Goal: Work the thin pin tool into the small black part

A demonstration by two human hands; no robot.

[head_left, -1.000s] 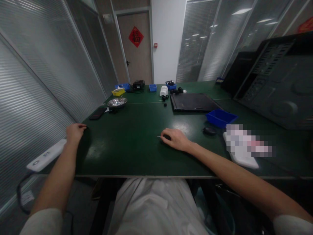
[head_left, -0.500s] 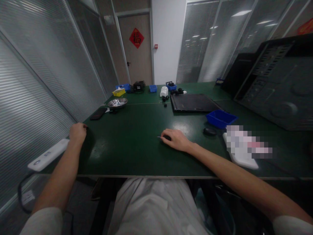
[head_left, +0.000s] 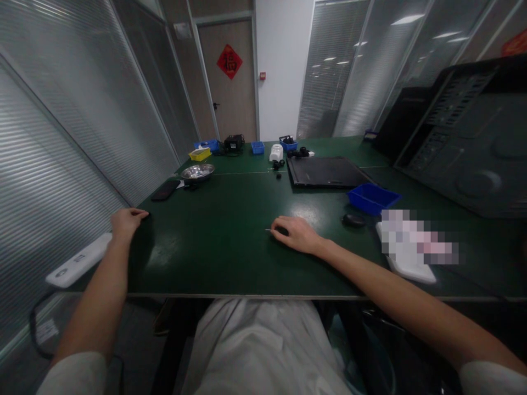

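My right hand [head_left: 300,234] rests on the green table [head_left: 214,241] with thumb and finger closed in a pinch. Between their tips sticks out a thin, pale, needle-like piece [head_left: 267,230], too small to name. Over by the table's left edge is my left hand [head_left: 125,222], its fingertips pressed together near the tabletop. What they hold, if anything, is too small to make out. Just behind that hand lies a white power strip [head_left: 78,260]. Beyond it, a dark phone-like slab [head_left: 165,190] lies flat near a metal bowl [head_left: 198,172].
On the right are a black computer mouse [head_left: 353,220], a blue tray [head_left: 373,198] and a white flat item [head_left: 407,266], partly pixelated. A closed black laptop [head_left: 329,172] lies farther back. A large dark computer case [head_left: 473,148] stands at right; small bins line the back.
My left hand has shifted slightly left, and its fingers have straightened from a more curled shape into a visible pinch. My right hand has stayed in place.
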